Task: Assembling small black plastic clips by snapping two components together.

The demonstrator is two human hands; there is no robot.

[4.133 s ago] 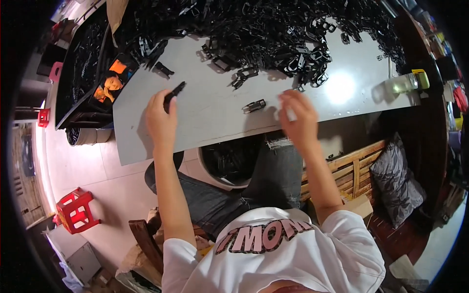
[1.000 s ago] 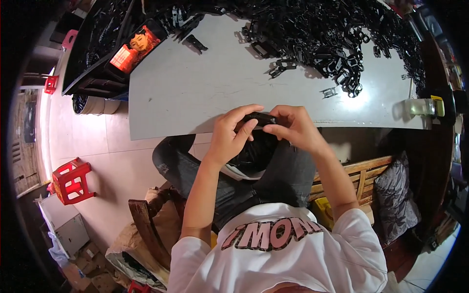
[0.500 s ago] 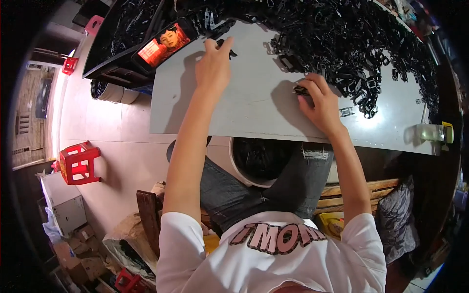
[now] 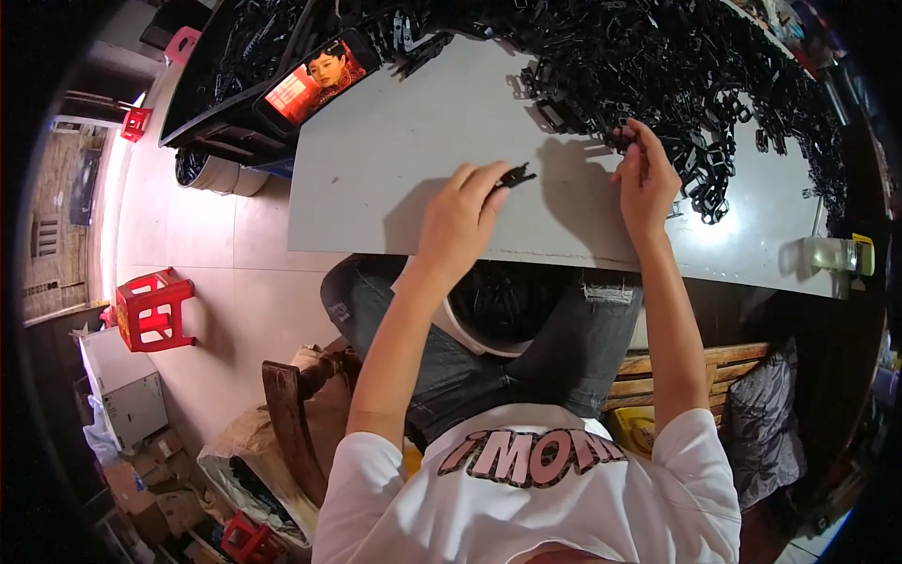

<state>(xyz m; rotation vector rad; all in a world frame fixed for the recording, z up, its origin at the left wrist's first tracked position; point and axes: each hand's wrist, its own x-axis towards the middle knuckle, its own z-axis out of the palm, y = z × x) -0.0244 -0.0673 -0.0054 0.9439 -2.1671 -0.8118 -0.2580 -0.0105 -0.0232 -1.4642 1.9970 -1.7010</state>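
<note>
Over the middle of the grey tabletop [image 4: 376, 197], my left hand [image 4: 458, 216] pinches a small black plastic clip [image 4: 515, 177], its forked end pointing right. My right hand [image 4: 648, 188] is at the near edge of a heap of black plastic pieces [image 4: 639, 75]. Its fingers are bent together around something dark, which blends with the heap so I cannot make out its shape. Several black clips [image 4: 421, 54] lie at the far left of the tabletop, beyond my left hand.
A phone [image 4: 315, 80] with a lit screen leans on a black bin [image 4: 235, 122] at the left. A jar [image 4: 832, 254] stands at the table's right end. Below the table edge, between my knees, is a bucket [image 4: 460, 329] of black pieces. A red stool [image 4: 155, 310] stands on the floor.
My left hand has come back from the far clips toward the table's middle, carrying a black clip. My right hand has shifted right and up against the heap.
</note>
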